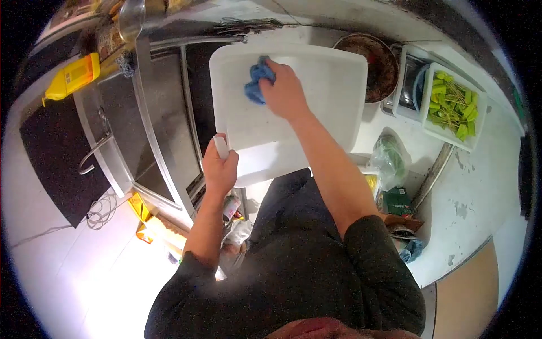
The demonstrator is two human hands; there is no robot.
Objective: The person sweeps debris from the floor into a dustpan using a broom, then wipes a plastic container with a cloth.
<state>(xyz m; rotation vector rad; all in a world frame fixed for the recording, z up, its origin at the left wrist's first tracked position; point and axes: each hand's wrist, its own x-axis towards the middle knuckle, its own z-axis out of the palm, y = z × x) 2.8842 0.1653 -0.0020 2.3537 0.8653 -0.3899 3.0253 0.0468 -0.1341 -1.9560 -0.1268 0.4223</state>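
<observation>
A large white plastic tub (316, 124) is tilted in front of me, its inside facing up toward my head. My left hand (220, 169) grips the tub's near left rim, fingers wrapped around the edge. Inside the tub, toward its far left part, my right hand (282, 93) holds a crumpled blue cloth (257, 85) against the white surface. Part of the cloth is hidden under the fingers.
Left are a steel sink (121, 101), a faucet (96, 152) and a yellow bottle (73, 77). Right are a dark wok (372, 65), a white container of chopped green vegetables (451, 104), a clear plastic bag (389, 161) and a green box (396, 200).
</observation>
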